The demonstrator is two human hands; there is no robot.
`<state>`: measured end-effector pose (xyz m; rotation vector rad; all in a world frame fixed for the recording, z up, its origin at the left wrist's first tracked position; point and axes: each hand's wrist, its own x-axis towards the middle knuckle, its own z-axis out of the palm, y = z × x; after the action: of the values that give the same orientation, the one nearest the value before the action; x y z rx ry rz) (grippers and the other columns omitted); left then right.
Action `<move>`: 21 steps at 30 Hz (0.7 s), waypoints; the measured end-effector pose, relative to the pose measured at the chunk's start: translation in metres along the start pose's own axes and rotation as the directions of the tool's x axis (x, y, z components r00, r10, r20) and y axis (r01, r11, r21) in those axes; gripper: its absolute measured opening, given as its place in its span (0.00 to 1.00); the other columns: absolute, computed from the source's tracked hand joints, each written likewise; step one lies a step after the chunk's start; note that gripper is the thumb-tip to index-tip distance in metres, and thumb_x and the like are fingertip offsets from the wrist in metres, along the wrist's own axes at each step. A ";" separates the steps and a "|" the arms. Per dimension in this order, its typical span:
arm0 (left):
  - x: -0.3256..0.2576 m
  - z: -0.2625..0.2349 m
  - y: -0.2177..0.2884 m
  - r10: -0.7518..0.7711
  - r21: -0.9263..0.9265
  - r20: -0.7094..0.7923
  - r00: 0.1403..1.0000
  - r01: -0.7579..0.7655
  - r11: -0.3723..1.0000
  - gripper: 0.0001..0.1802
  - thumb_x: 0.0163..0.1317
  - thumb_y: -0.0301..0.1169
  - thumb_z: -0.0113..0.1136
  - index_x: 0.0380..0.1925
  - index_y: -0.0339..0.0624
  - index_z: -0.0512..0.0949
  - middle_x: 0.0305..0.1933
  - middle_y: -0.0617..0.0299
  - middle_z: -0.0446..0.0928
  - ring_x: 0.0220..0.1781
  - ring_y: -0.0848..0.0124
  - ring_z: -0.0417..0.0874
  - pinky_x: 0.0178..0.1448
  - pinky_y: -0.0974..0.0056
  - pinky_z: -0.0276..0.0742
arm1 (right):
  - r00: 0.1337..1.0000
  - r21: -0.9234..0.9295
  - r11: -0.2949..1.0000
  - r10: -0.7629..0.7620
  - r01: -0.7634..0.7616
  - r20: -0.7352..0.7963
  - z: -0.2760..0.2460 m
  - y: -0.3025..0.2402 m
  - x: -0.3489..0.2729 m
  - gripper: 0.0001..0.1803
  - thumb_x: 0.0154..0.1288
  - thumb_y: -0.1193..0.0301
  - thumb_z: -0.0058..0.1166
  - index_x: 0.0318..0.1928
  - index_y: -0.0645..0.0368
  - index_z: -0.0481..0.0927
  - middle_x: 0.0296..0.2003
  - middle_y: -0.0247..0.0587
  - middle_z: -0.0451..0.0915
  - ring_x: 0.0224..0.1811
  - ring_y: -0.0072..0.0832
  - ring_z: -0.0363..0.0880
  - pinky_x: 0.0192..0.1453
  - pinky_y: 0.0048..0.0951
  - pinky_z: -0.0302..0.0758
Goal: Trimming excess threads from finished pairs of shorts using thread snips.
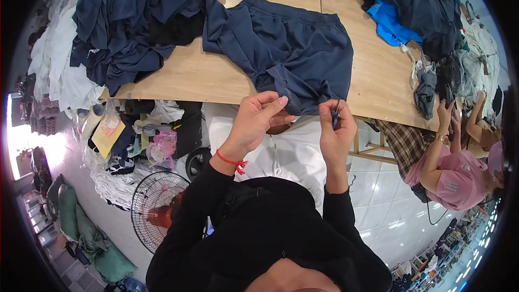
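A pair of navy shorts (pixel 305 43) with a gathered elastic waistband lies on the wooden table (pixel 186 78), waistband away from me. The near leg hem is rumpled and lifted at the table's front edge. My left hand (pixel 259 118) pinches that hem between thumb and fingers. To its right, my right hand (pixel 337 132) is closed round a small dark tool, seemingly thread snips (pixel 335 113), with the narrow tip pointing up beside the shorts' other leg edge. The fingers hide most of the tool.
Heaped navy garments (pixel 135 13) lie at the table's left, with another dark pile (pixel 416 0) and a bright blue cloth (pixel 390 24) at the right. A fan (pixel 159 211) stands low on the left. At the right edge a person in pink (pixel 451 178) handles dark cloth.
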<state>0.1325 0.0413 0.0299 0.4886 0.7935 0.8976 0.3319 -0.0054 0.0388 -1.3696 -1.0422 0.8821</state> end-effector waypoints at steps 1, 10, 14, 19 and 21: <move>0.000 0.001 0.001 0.005 0.000 0.006 1.000 -0.005 1.000 0.08 0.79 0.28 0.64 0.42 0.33 0.84 0.40 0.63 0.86 0.42 0.74 0.90 0.53 0.63 0.94 | 0.994 -0.120 0.987 -0.100 0.104 0.033 0.000 -0.004 -0.001 0.05 0.73 0.81 0.67 0.46 0.63 0.85 0.37 0.31 0.81 0.37 0.16 0.75 0.42 0.19 0.70; -0.005 0.011 0.001 -0.006 0.109 0.014 1.000 0.005 0.994 0.11 0.81 0.30 0.62 0.43 0.31 0.85 0.43 0.61 0.86 0.45 0.74 0.89 0.58 0.63 0.93 | 0.963 -0.224 0.937 -0.257 0.269 0.083 0.011 -0.007 0.003 0.07 0.68 0.84 0.67 0.41 0.63 0.83 0.37 0.37 0.81 0.34 0.24 0.77 0.39 0.24 0.71; -0.002 0.001 0.002 0.026 0.072 0.032 0.999 -0.029 0.997 0.11 0.81 0.30 0.63 0.42 0.31 0.84 0.42 0.62 0.85 0.44 0.75 0.88 0.58 0.62 0.93 | 0.996 -0.165 0.986 -0.049 0.035 -0.079 -0.003 -0.004 0.009 0.05 0.77 0.81 0.62 0.40 0.62 0.80 0.36 0.33 0.78 0.35 0.17 0.72 0.39 0.20 0.66; 0.006 0.006 -0.002 0.027 0.100 0.040 0.999 -0.031 0.994 0.11 0.81 0.31 0.63 0.42 0.31 0.84 0.40 0.64 0.84 0.42 0.75 0.88 0.56 0.63 0.92 | 0.907 -0.419 0.806 -0.394 0.418 0.147 0.003 -0.034 0.004 0.18 0.59 0.83 0.75 0.50 0.61 0.92 0.41 0.42 0.86 0.37 0.33 0.86 0.37 0.30 0.80; 0.004 0.014 -0.003 0.015 0.215 0.064 0.998 -0.029 0.976 0.11 0.81 0.31 0.62 0.45 0.32 0.85 0.44 0.60 0.88 0.42 0.74 0.89 0.50 0.70 0.86 | 0.884 -0.418 0.782 -0.443 0.462 0.149 0.010 -0.018 -0.002 0.23 0.50 0.86 0.72 0.50 0.60 0.92 0.42 0.42 0.86 0.38 0.35 0.88 0.37 0.35 0.85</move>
<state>0.1463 0.0418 0.0349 0.7144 0.8346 0.8164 0.3201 -0.0045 0.0562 -1.3750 -1.5965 0.3161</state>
